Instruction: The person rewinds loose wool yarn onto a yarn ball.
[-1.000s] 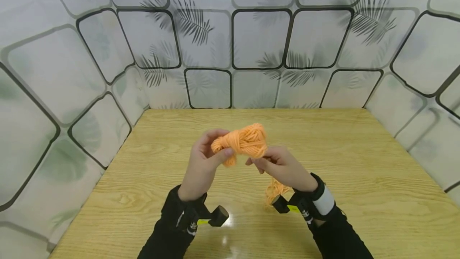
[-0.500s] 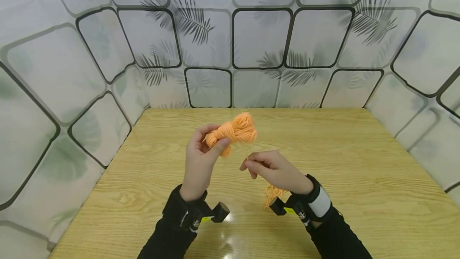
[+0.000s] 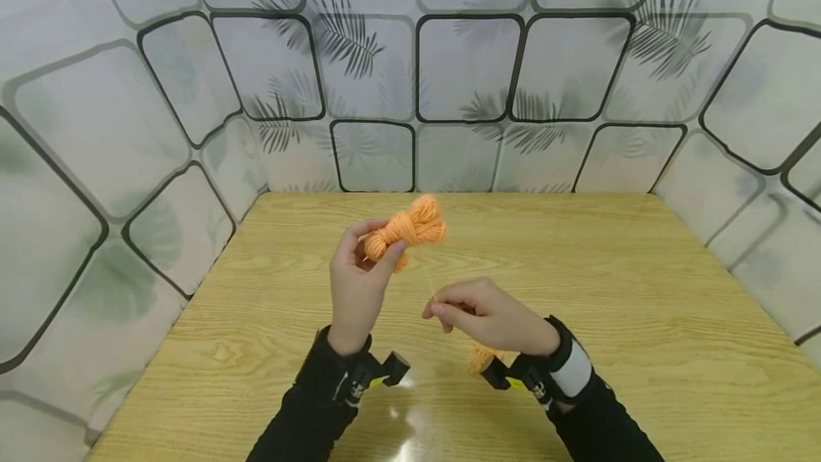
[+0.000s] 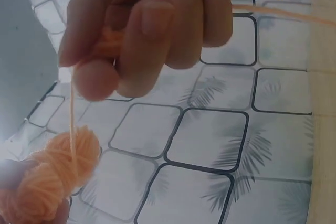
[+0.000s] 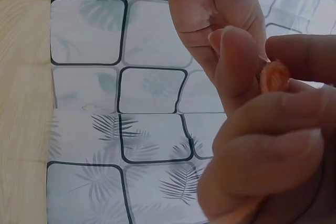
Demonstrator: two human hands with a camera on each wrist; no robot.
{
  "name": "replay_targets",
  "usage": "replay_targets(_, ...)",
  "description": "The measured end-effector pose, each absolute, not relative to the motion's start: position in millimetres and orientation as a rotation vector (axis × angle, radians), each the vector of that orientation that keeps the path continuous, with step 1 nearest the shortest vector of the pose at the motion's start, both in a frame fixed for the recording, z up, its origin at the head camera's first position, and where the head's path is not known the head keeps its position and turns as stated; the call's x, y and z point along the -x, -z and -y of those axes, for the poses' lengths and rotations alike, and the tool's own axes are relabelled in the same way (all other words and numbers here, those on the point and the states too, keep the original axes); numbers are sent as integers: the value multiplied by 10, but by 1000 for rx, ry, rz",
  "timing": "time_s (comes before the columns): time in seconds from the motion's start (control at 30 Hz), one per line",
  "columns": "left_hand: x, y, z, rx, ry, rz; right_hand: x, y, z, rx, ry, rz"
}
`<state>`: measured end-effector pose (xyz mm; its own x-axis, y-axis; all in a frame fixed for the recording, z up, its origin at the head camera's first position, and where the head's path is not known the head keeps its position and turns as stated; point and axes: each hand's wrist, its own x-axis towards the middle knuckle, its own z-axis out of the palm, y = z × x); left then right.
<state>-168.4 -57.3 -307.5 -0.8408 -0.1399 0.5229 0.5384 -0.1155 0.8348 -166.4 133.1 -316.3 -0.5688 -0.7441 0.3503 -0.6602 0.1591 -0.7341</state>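
Note:
My left hand [image 3: 355, 280] grips a bundle of orange yarn [image 3: 407, 228] between thumb and fingers, raised over the table. The bundle is wound tightly round its waist, with loops bulging at both ends. A thin yarn strand [image 3: 431, 280] runs down from it to my right hand [image 3: 490, 316], which pinches the strand between thumb and curled forefinger. The left wrist view has the strand [image 4: 72, 114] taut between the bundle and the right fingertips. In the right wrist view, the yarn bundle [image 5: 274, 77] is mostly hidden by fingers.
A loose pile of orange yarn [image 3: 484, 356] lies on the wooden table [image 3: 616, 269], partly hidden behind the right wrist's camera. From the right hand a yarn tail [image 4: 283, 14] trails off. Patterned cloth walls [image 3: 468, 70] enclose the table's back and sides.
The left hand has carried the bundle left and up. The right hand has drawn slightly left and down, away from the bundle, and the strand between them now shows longer.

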Motion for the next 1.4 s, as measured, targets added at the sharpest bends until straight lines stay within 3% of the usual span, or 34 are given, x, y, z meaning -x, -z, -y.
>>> replay_targets(0.93, 1867, 3159, 664, 393, 1097, 2021, 1541, 2957, -1635, 1657, 1467, -2323)
replay_targets(1.17, 1859, 3157, 679, 583, 907, 2216, 1519, 2895, -1792, 1723, 1719, -2290)
replay_targets(1.4, 1826, 3156, 703, 875, 816, 2358, 1506, 2880, -1944, 1589, 2022, -2336)
